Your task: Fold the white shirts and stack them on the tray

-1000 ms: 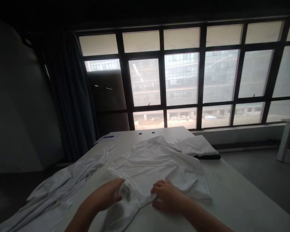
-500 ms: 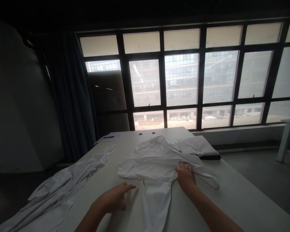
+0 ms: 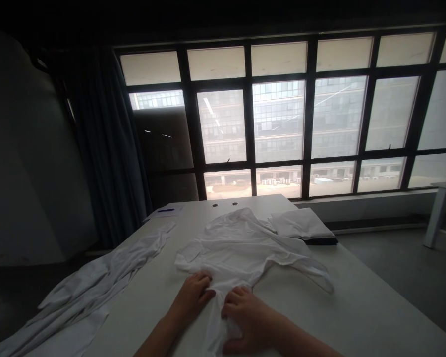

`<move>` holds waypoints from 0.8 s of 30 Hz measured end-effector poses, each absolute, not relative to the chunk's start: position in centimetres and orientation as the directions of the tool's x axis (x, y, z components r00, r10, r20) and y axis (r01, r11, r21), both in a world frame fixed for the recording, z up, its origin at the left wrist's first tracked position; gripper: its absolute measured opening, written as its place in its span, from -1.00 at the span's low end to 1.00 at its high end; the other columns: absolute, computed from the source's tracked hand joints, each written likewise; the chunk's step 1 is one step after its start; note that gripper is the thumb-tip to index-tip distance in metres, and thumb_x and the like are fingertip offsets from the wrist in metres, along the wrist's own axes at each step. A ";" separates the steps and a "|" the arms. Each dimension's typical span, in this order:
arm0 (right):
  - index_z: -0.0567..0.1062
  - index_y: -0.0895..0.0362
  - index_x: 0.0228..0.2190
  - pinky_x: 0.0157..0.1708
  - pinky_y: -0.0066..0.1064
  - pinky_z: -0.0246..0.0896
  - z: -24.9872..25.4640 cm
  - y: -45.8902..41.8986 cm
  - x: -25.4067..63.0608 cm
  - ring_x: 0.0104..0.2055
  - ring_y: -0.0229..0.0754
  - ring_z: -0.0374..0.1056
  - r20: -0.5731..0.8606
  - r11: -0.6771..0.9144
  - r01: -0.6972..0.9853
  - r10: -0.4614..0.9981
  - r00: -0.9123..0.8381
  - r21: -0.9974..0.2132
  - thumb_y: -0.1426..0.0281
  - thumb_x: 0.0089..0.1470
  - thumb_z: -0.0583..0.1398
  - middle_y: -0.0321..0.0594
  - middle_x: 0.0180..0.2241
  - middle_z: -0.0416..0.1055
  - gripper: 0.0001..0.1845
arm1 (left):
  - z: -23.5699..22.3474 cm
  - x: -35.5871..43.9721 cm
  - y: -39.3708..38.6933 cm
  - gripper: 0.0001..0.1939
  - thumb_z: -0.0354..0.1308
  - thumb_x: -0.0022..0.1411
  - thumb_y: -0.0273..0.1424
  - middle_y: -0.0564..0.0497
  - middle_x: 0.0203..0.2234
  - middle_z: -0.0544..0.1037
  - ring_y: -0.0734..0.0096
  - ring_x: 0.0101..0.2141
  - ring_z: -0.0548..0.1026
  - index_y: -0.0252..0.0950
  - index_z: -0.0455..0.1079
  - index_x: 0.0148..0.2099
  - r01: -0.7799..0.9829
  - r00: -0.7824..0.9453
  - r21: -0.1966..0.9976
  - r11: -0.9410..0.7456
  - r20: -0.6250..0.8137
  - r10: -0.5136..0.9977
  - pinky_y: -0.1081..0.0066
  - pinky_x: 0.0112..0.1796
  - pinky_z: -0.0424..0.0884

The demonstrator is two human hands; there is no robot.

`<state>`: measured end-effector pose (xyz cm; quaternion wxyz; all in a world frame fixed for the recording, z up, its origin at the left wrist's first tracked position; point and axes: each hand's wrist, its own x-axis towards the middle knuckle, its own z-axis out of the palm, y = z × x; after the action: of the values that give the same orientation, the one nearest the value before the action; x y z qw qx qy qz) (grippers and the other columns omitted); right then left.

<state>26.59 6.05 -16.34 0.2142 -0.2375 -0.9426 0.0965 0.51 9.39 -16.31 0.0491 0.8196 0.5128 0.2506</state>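
Note:
A crumpled white garment [image 3: 241, 248] lies spread over the middle of a pale table [image 3: 357, 312]. My left hand [image 3: 193, 295] rests on its near edge, fingers bent into the cloth. My right hand [image 3: 241, 315] lies just right of it on the same near part, fingers curled down on the fabric. The two hands are close together, with a narrow strip of cloth between them. One sleeve [image 3: 312, 272] trails off to the right.
A pile of white cloth [image 3: 92, 287] runs along the table's left side. A folded white stack on something dark [image 3: 305, 228] sits at the far right. A paper with a blue pen [image 3: 165, 210] lies at the far left corner. Large windows stand behind.
My right hand has come back from the garment's right side to its near edge. My left hand moved forward onto the cloth. The garment's near part is now gathered narrower.

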 end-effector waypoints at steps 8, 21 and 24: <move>0.48 0.05 -0.24 0.08 -0.25 0.01 -17.4 7.9 26.6 0.00 -0.11 0.22 0.377 0.786 0.578 0.615 -0.693 -0.219 0.28 0.22 0.19 -0.24 -0.12 0.41 -0.88 | -17.1 -1.0 10.2 -0.61 -0.19 0.42 -0.11 0.11 -0.59 0.36 0.38 -0.54 0.33 -0.17 0.13 -0.42 0.858 0.068 0.419 -0.297 0.481 0.874 0.43 -0.43 0.17; 0.48 0.11 -0.28 -0.07 -0.28 0.16 -18.1 12.5 30.4 -0.14 -0.07 0.32 0.583 0.328 0.750 0.808 0.093 -0.574 0.30 0.31 -0.03 -0.09 -0.25 0.44 -0.68 | -14.6 2.5 6.5 -0.53 -0.18 0.41 -0.03 0.00 -0.48 0.43 0.33 -0.44 0.38 -0.19 0.28 -0.40 0.741 0.473 0.337 -0.582 0.353 0.807 0.39 -0.32 0.27; 0.48 0.11 -0.27 -0.11 -0.34 0.18 -17.8 12.2 30.2 -0.18 -0.11 0.35 0.550 0.399 0.657 0.834 0.030 -0.640 0.28 0.29 -0.02 -0.13 -0.27 0.46 -0.69 | -14.7 2.5 6.8 -0.40 -0.33 0.42 0.04 -0.09 -0.38 0.49 0.24 -0.32 0.44 -0.19 0.37 -0.33 0.716 0.449 0.392 -0.578 0.375 0.811 0.33 -0.20 0.35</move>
<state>30.22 12.15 -17.76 0.4724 -0.5403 -0.6900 0.0939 2.53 6.79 -14.67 0.0886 0.8466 0.4508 0.2687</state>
